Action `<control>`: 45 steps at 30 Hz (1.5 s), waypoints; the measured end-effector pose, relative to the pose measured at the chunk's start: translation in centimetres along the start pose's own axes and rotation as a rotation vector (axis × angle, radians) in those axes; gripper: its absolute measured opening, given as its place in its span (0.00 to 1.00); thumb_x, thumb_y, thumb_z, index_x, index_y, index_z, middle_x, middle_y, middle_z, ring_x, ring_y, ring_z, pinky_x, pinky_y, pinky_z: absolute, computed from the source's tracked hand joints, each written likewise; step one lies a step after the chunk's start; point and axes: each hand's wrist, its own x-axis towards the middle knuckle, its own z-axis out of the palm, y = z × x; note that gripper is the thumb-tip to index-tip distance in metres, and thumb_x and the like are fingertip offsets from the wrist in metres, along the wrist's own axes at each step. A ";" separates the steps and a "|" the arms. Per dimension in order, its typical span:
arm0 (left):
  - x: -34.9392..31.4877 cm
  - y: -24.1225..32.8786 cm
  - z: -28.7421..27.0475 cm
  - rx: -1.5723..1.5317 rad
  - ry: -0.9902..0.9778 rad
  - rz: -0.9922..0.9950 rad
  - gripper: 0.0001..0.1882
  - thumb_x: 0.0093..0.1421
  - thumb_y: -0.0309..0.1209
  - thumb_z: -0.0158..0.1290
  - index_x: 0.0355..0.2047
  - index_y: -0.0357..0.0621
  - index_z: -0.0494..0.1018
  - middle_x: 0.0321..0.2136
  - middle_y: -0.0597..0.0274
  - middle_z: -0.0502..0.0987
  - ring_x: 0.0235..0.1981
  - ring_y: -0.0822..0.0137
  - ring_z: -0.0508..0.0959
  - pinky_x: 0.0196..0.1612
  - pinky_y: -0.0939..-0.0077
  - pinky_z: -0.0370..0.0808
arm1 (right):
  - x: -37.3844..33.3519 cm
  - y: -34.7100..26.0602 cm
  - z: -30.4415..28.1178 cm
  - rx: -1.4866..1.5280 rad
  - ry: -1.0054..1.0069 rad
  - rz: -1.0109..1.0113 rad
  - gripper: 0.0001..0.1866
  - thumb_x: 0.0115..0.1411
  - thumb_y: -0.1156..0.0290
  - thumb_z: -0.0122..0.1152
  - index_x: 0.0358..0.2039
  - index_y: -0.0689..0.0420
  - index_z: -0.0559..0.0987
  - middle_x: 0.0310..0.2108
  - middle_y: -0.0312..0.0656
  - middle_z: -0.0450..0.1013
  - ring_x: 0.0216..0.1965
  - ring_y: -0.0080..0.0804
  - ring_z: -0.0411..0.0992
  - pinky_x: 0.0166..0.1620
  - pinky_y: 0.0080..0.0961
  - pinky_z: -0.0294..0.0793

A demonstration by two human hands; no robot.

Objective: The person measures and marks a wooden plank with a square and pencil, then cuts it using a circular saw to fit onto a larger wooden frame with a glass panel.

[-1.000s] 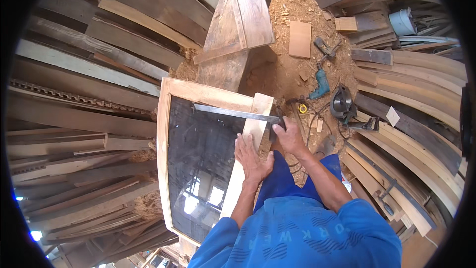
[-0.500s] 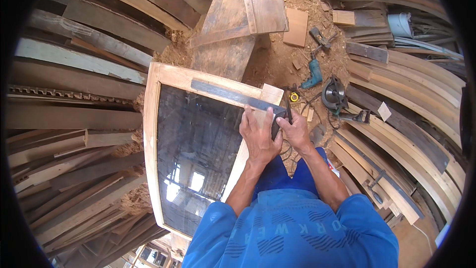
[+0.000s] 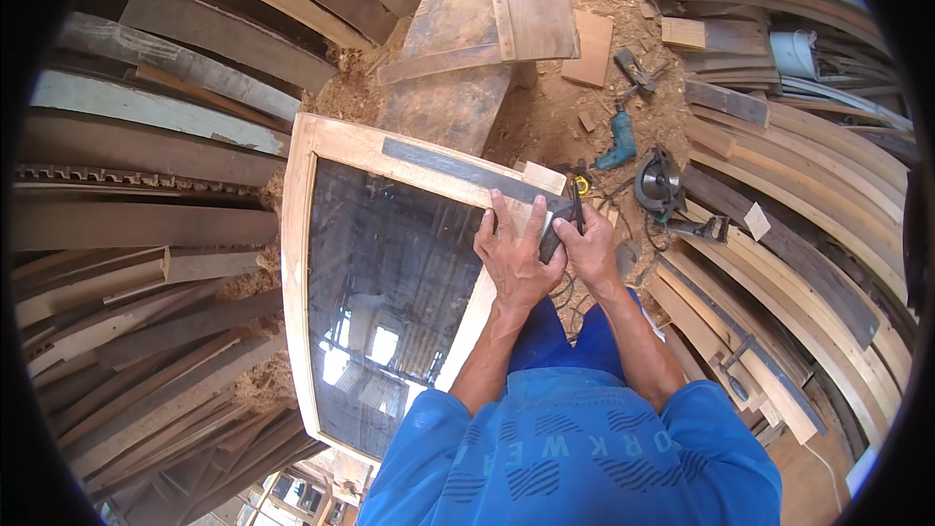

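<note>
A wood-framed glass panel (image 3: 390, 273) lies in front of me, with pale timber (image 3: 341, 139) round dark, reflecting glass. A try square (image 3: 448, 168) rests along the far rail, its metal blade pointing left and its dark stock at the right corner. My left hand (image 3: 521, 263) presses it there, fingertips by the blade and thumb against the stock. Beside that corner, my right hand (image 3: 589, 248) pinches a slim dark stick, perhaps a pencil (image 3: 576, 203); its tip is too small to make out. A pale wood end (image 3: 543, 175) sticks out beyond the blade.
A plank-topped bench (image 3: 448, 88) stands beyond the panel. Right of it, on sawdust, lie a teal drill (image 3: 617, 141), a circular saw (image 3: 659, 183) and a yellow tape measure (image 3: 581, 185). Boards (image 3: 195, 146) are stacked at the left, and more timber (image 3: 808, 205) with a bar clamp (image 3: 745, 351) at the right.
The view has shifted slightly. My left fingers are spread a little wider over the square, and my right hand's stick stands a bit differently at the corner. The square stays on the rail.
</note>
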 end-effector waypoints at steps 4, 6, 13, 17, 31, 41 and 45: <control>0.0 0.0 0.0 -0.010 -0.023 -0.019 0.43 0.44 0.44 0.69 0.64 0.60 0.74 0.70 0.26 0.56 0.60 0.40 0.63 0.62 0.49 0.59 | 0.1 0.1 0.1 0.022 0.000 -0.028 0.10 0.62 0.75 0.64 0.42 0.66 0.80 0.33 0.38 0.78 0.32 0.18 0.72 0.36 0.22 0.74; 0.1 0.1 0.0 -0.004 -0.032 -0.024 0.43 0.44 0.44 0.69 0.64 0.60 0.74 0.70 0.27 0.55 0.59 0.40 0.63 0.62 0.49 0.59 | 0.2 0.1 0.1 -0.018 0.011 -0.030 0.11 0.62 0.75 0.63 0.43 0.67 0.80 0.34 0.38 0.78 0.33 0.18 0.73 0.37 0.23 0.75; 0.1 -0.1 0.1 -0.010 -0.018 -0.022 0.43 0.43 0.45 0.69 0.64 0.61 0.74 0.71 0.28 0.55 0.54 0.44 0.65 0.58 0.51 0.61 | 0.1 -1.0 0.3 -0.007 0.003 0.008 0.11 0.62 0.75 0.63 0.43 0.67 0.79 0.35 0.38 0.78 0.34 0.19 0.74 0.38 0.22 0.76; 0.2 -0.2 0.2 -0.014 -0.014 -0.019 0.43 0.43 0.45 0.70 0.64 0.62 0.74 0.71 0.29 0.55 0.53 0.45 0.65 0.57 0.51 0.60 | 0.1 -1.2 0.2 -0.003 -0.015 0.019 0.11 0.63 0.75 0.63 0.43 0.67 0.79 0.35 0.39 0.78 0.35 0.19 0.74 0.38 0.22 0.76; 0.1 0.0 0.3 -0.009 -0.037 -0.058 0.45 0.42 0.46 0.70 0.64 0.65 0.74 0.71 0.23 0.50 0.58 0.41 0.65 0.58 0.52 0.60 | 0.4 -0.7 0.3 0.052 -0.007 0.000 0.10 0.62 0.76 0.63 0.42 0.68 0.78 0.35 0.40 0.79 0.35 0.19 0.74 0.38 0.22 0.76; 0.1 0.1 0.5 0.009 -0.021 -0.054 0.44 0.42 0.47 0.70 0.63 0.65 0.75 0.71 0.25 0.51 0.56 0.42 0.65 0.57 0.51 0.60 | 0.4 -1.3 0.1 0.016 -0.017 0.039 0.12 0.63 0.77 0.62 0.45 0.68 0.78 0.36 0.39 0.79 0.35 0.19 0.75 0.39 0.21 0.77; 0.1 0.0 0.6 0.012 -0.020 -0.049 0.43 0.42 0.46 0.70 0.63 0.65 0.75 0.71 0.25 0.51 0.56 0.42 0.65 0.57 0.51 0.60 | 0.4 -1.4 0.1 0.053 -0.030 0.024 0.12 0.63 0.77 0.61 0.47 0.68 0.78 0.38 0.40 0.80 0.37 0.20 0.76 0.41 0.21 0.78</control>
